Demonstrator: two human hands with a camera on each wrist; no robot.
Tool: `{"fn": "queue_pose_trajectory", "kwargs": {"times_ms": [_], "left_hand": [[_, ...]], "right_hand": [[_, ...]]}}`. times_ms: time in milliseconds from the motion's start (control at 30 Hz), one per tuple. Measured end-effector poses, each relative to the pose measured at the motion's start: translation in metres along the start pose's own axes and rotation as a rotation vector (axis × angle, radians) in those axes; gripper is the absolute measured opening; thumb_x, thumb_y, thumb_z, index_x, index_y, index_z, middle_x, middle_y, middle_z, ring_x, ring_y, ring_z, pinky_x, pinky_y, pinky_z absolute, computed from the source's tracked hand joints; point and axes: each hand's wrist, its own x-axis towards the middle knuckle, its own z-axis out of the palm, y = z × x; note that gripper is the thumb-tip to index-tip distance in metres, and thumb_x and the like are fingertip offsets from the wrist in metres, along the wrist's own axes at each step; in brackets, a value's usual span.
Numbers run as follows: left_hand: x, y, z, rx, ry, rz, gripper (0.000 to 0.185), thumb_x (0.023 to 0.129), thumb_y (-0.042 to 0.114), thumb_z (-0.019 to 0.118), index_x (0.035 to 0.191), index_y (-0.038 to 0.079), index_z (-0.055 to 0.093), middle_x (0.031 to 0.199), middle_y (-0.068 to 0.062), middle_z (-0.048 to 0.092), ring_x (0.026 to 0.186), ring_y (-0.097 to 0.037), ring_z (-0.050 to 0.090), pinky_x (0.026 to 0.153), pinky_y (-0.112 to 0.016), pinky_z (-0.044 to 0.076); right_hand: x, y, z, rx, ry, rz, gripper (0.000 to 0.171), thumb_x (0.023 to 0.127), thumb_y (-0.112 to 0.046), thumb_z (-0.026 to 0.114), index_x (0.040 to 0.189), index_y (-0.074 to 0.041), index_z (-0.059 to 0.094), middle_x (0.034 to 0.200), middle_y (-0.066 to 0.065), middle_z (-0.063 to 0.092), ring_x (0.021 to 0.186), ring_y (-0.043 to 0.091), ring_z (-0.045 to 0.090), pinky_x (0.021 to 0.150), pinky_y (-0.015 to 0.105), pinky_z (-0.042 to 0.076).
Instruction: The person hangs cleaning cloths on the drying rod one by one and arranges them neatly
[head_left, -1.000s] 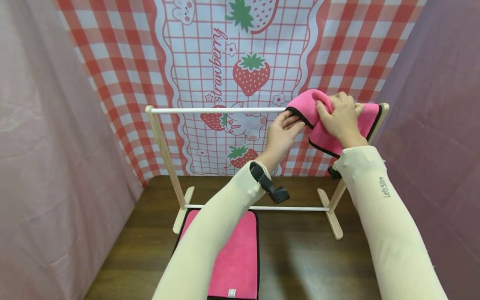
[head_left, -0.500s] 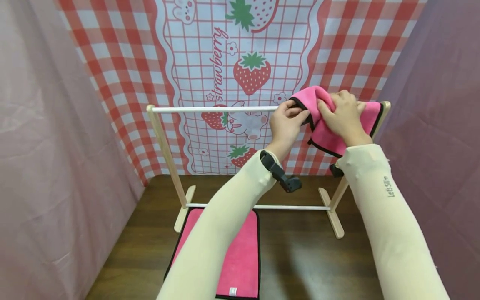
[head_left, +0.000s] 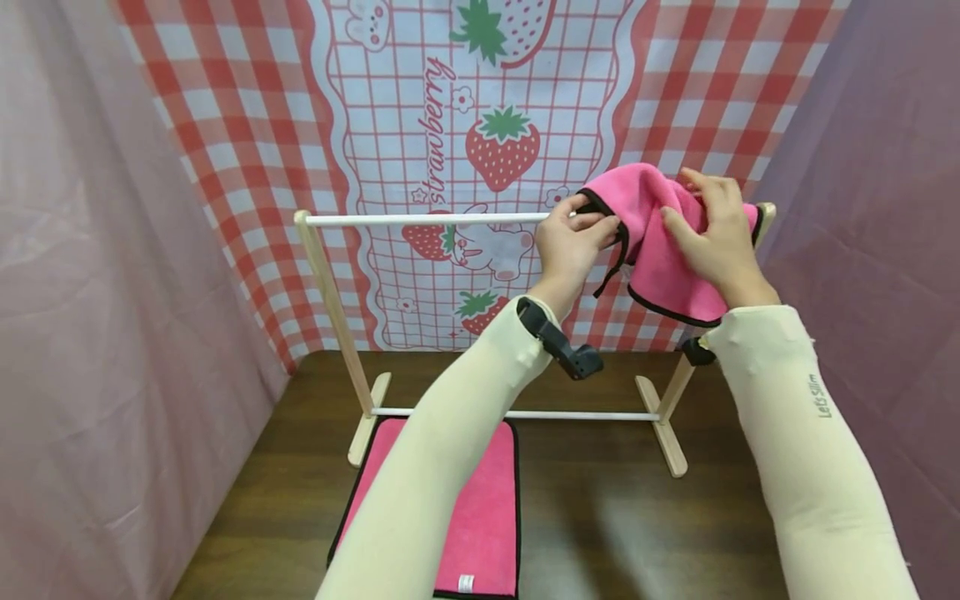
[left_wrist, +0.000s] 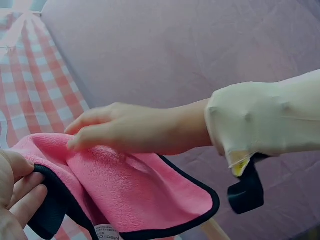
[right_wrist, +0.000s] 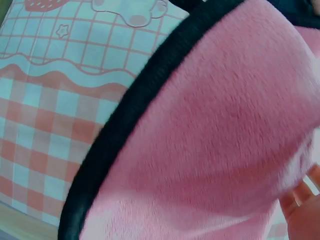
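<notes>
A pink towel [head_left: 667,267] with a black border hangs bunched over the right part of the rack's white top bar [head_left: 420,220]. My left hand [head_left: 568,246] pinches the towel's black-edged left side beside the bar; in the left wrist view its fingers [left_wrist: 30,195] are at that border. My right hand [head_left: 720,237] lies against the towel's upper right part, with fingers fairly straight and spread. In the left wrist view the right hand [left_wrist: 125,127] rests on top of the cloth. The right wrist view is mostly filled by the towel [right_wrist: 215,115].
A second pink towel [head_left: 480,508] lies flat on the brown wooden table [head_left: 600,533], partly under my left forearm. The rack's wooden posts [head_left: 330,308] stand on feet at both sides. A strawberry-print cloth [head_left: 375,150] hangs behind, with pinkish curtains [head_left: 112,292] at the sides.
My right hand has loosened its grasp and shifted right and slightly down. The towel's top has risen and its folds have changed. My left hand has moved slightly up and still pinches the edge.
</notes>
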Motion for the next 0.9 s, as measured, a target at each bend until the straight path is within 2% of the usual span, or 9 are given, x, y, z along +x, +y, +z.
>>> {"fn": "queue_pose_trajectory", "kwargs": {"times_ms": [67, 200, 267, 333, 400, 533, 700, 800, 900], "left_hand": [[0.0, 0.001, 0.0, 0.005, -0.003, -0.004, 0.042, 0.085, -0.009, 0.073, 0.125, -0.006, 0.061, 0.09, -0.017, 0.074, 0.071, -0.021, 0.072, 0.067, -0.021, 0.059], [0.0, 0.002, 0.0, 0.012, -0.01, -0.008, 0.042, 0.085, -0.008, 0.073, 0.125, -0.005, 0.061, 0.09, -0.016, 0.074, 0.073, -0.021, 0.072, 0.067, -0.021, 0.059], [0.0, 0.003, 0.0, 0.005, -0.012, -0.008, 0.042, 0.085, -0.009, 0.073, 0.125, -0.005, 0.061, 0.09, -0.017, 0.074, 0.072, -0.021, 0.072, 0.067, -0.021, 0.059], [0.0, 0.003, 0.0, -0.003, -0.014, -0.007, 0.041, 0.085, -0.009, 0.072, 0.124, -0.005, 0.061, 0.09, -0.017, 0.074, 0.072, -0.021, 0.072, 0.067, -0.021, 0.059], [0.001, 0.002, 0.0, -0.004, -0.012, -0.005, 0.041, 0.085, -0.01, 0.072, 0.124, -0.005, 0.061, 0.09, -0.018, 0.073, 0.072, -0.021, 0.072, 0.067, -0.022, 0.059], [0.001, 0.001, -0.002, -0.003, -0.012, 0.004, 0.04, 0.085, -0.01, 0.072, 0.122, -0.006, 0.061, 0.09, -0.019, 0.073, 0.071, -0.021, 0.072, 0.067, -0.022, 0.059], [0.001, 0.0, -0.002, -0.028, -0.011, 0.033, 0.039, 0.084, -0.012, 0.071, 0.122, -0.009, 0.06, 0.091, -0.026, 0.071, 0.071, -0.029, 0.071, 0.065, -0.023, 0.06], [0.001, 0.0, -0.003, -0.028, -0.019, 0.042, 0.041, 0.084, -0.013, 0.071, 0.123, -0.01, 0.059, 0.093, -0.028, 0.071, 0.076, -0.035, 0.071, 0.066, -0.024, 0.06], [0.002, 0.001, -0.004, -0.011, -0.028, 0.026, 0.042, 0.085, -0.011, 0.071, 0.125, -0.008, 0.059, 0.092, -0.024, 0.072, 0.077, -0.032, 0.072, 0.066, -0.023, 0.06]], "right_hand": [[-0.002, 0.004, -0.005, 0.027, 0.065, -0.014, 0.055, 0.092, -0.022, 0.06, 0.143, -0.005, 0.051, 0.126, 0.02, 0.051, 0.118, 0.039, 0.046, 0.104, 0.038, 0.036], [-0.007, 0.013, -0.017, 0.055, 0.233, 0.051, 0.047, 0.092, -0.021, 0.057, 0.136, -0.005, 0.057, 0.107, -0.01, 0.053, 0.103, 0.012, 0.053, 0.094, 0.02, 0.037], [-0.01, 0.018, -0.025, 0.078, 0.295, 0.173, 0.042, 0.093, -0.022, 0.057, 0.133, -0.009, 0.058, 0.101, -0.021, 0.045, 0.093, -0.001, 0.05, 0.086, 0.016, 0.039], [-0.014, 0.024, -0.034, 0.102, 0.316, 0.319, 0.036, 0.094, -0.024, 0.057, 0.129, -0.018, 0.057, 0.096, -0.019, 0.045, 0.084, -0.006, 0.047, 0.08, 0.015, 0.04], [-0.019, 0.032, -0.043, 0.152, 0.285, 0.469, 0.028, 0.094, -0.025, 0.058, 0.121, -0.028, 0.053, 0.093, -0.015, 0.046, 0.075, -0.008, 0.049, 0.071, 0.012, 0.042], [-0.032, 0.046, -0.055, 0.317, 0.141, 0.642, 0.017, 0.095, -0.023, 0.061, 0.104, -0.025, 0.046, 0.081, -0.019, 0.056, 0.058, -0.007, 0.057, 0.052, 0.009, 0.048], [-0.044, 0.056, -0.054, 0.372, -0.022, 0.653, 0.018, 0.095, -0.019, 0.064, 0.101, -0.014, 0.048, 0.064, -0.02, 0.063, 0.054, -0.002, 0.063, 0.05, 0.014, 0.052], [-0.047, 0.059, -0.052, 0.333, -0.029, 0.65, 0.02, 0.093, -0.019, 0.068, 0.1, -0.014, 0.05, 0.069, -0.023, 0.062, 0.055, -0.003, 0.062, 0.051, 0.013, 0.052], [-0.048, 0.06, -0.05, 0.213, -0.012, 0.644, 0.023, 0.091, -0.025, 0.071, 0.1, -0.017, 0.052, 0.071, -0.026, 0.055, 0.055, -0.008, 0.059, 0.051, 0.011, 0.05]]}}
